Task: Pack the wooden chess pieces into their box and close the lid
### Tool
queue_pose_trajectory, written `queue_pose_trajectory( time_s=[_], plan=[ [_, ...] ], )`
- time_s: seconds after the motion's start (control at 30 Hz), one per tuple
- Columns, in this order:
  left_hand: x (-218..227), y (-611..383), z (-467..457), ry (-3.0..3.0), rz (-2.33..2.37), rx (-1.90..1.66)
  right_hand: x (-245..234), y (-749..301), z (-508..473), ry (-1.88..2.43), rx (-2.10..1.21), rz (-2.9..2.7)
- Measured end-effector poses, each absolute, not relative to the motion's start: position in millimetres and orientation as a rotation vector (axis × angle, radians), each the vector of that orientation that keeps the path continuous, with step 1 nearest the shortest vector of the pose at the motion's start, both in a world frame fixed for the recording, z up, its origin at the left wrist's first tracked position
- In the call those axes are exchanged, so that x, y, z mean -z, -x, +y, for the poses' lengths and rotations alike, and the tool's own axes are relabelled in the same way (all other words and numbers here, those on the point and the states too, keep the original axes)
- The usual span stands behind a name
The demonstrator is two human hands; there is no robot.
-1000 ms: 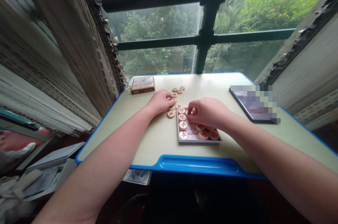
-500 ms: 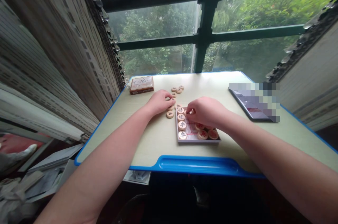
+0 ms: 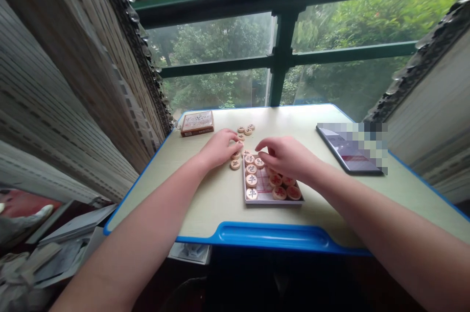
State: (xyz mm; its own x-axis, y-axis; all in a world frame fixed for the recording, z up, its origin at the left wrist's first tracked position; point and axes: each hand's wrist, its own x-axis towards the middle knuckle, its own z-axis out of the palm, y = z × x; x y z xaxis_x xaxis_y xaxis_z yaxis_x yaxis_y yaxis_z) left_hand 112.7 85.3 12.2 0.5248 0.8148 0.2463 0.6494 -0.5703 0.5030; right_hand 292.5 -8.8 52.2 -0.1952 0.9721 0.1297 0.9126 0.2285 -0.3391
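My left hand [image 3: 220, 146] rests on the table with thumb and forefinger closed about a round wooden xiangqi piece [image 3: 240, 143]. Its palm partly covers another piece; one with black writing [image 3: 235, 164] lies just below. To the right, my right hand [image 3: 282, 153] hovers over the far side of a shallow open box [image 3: 273, 202], thumb and forefinger apart and nothing between them. Under the thumb tip sits a black-marked piece [image 3: 259, 162] inside the box. Black pieces [image 3: 251, 180] form a column along the box's left wall. Red pieces [image 3: 279, 193] fill the right side, partly hidden by my hand.
Several loose pieces [image 3: 248, 131] lie farther back on the table [image 3: 165, 194]. A brown printed box [image 3: 197, 123] is at the back left, a dark tablet [image 3: 345, 150] at the right. A blue-edged trough [image 3: 273, 235] runs along the front. Curtains and a window surround the table.
My right hand has released a black-marked piece at the box's far side, and its fingers have parted. My left hand stays by the loose pieces. The view has tilted up slightly.
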Motion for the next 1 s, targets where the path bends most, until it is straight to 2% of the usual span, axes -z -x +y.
queue_pose_trajectory(
  time_s=[0.3,0.5,0.7,1.0],
  plan=[
    [-32.9,-120.3,52.9,-1.925,0.875,-0.707,-51.6,-297.9,-9.7,1.641,-0.222,-2.024],
    [-39.6,-119.7,45.5,-1.673,0.827,-0.9,-52.4,-300.0,-13.4,1.557,-0.203,-2.05],
    [-34.7,-120.4,46.4,-1.625,0.752,-0.778,-47.3,-298.9,-16.0,1.476,0.074,-2.164],
    [-33.2,-120.9,44.7,-1.538,0.729,-0.725,-42.8,-302.8,-15.0,1.428,0.203,-2.246]
  ],
)
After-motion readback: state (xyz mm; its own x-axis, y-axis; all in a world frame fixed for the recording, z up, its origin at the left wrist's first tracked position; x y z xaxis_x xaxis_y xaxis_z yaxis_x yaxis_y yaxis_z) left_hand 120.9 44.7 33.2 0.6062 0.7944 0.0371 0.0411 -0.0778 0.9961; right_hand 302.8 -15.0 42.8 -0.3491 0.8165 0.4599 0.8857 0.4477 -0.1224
